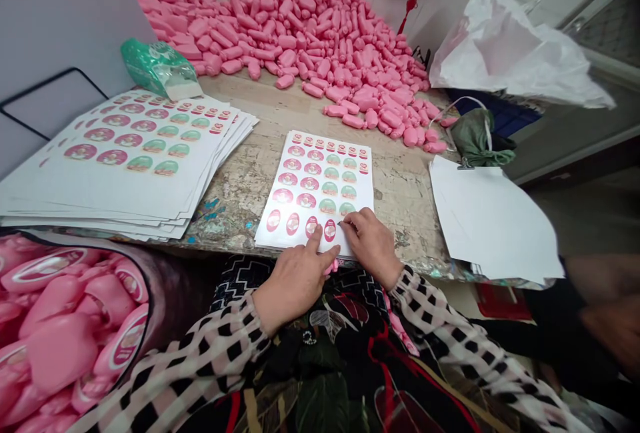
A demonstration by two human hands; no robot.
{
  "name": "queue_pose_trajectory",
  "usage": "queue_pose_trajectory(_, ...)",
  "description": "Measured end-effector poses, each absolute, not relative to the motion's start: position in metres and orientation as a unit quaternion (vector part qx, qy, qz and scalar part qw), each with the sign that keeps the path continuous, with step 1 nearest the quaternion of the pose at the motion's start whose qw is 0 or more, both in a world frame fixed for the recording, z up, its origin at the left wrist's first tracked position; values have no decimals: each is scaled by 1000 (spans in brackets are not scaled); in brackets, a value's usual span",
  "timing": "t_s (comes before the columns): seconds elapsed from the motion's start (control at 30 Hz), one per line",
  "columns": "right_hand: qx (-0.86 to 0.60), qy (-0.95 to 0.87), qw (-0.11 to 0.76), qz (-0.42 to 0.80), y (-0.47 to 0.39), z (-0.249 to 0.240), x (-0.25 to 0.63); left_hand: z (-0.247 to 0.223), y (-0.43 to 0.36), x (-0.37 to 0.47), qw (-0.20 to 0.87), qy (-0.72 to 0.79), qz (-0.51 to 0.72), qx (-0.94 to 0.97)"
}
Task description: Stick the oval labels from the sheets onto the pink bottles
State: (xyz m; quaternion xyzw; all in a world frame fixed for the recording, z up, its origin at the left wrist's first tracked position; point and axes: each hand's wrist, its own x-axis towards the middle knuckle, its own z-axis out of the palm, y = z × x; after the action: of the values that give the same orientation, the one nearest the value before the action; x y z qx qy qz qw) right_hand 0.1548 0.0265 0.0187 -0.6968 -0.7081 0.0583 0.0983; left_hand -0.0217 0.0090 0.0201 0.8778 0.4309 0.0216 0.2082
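Observation:
On the table before me lies a sticker sheet (327, 159) with pink and green labels, on top of a small stack. My left hand (295, 276) rests on its lower edge, index finger and thumb stretched out beside the red oval stickers. From under that hand pokes the end of a pink bottle (331, 267); its other fingers curl round it, mostly hidden. My right hand (373, 243) is closed in a pinch at the sheet's lower right, beside the last oval sticker (329, 230). A small dark tip shows at its fingertips, too small to name.
A large heap of pink bottles (300, 26) covers the table's back. More sticker sheets (100, 183) and a green packet (157, 66) are at left. A bag of labelled bottles (65, 346) stands lower left. Clipped white sheets (493, 219) and a white plastic bag (510, 46) are at right.

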Motion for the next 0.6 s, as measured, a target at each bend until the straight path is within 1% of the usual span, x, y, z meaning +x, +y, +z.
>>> queue_pose_trajectory(0.23,-663,-742,87,44,29,21,160,19,7,-22,139,427,-2,893)
queue_pose_trajectory(0.6,-641,-763,78,39,34,22,165,16,6,-23,126,427,7,895)
